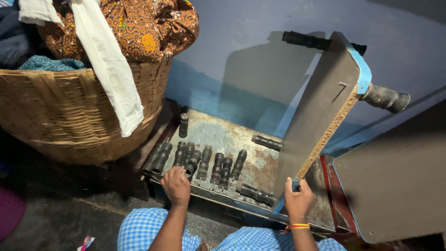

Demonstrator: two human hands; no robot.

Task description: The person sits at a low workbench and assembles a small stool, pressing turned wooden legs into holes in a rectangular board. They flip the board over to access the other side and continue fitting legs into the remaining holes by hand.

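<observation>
My left hand [176, 185] rests on the near end of a row of several black cylindrical plastic parts [204, 163] lying on a rusty metal plate [223, 135]; its fingers curl over one part. My right hand [298, 200] grips the lower corner of a grey chipboard panel [320, 111] with blue edging, held tilted upright. Two black tubular legs [385, 97] stick out from the panel's top. One part [184, 124] stands upright at the plate's far left; others lie loose [266, 142] beside the panel.
A large woven basket [69, 116] heaped with patterned and white cloth stands at the left. A blue wall [241, 46] is behind the plate. Another dark panel [395, 186] lies at the right. My blue checked garment [144, 230] is at the bottom.
</observation>
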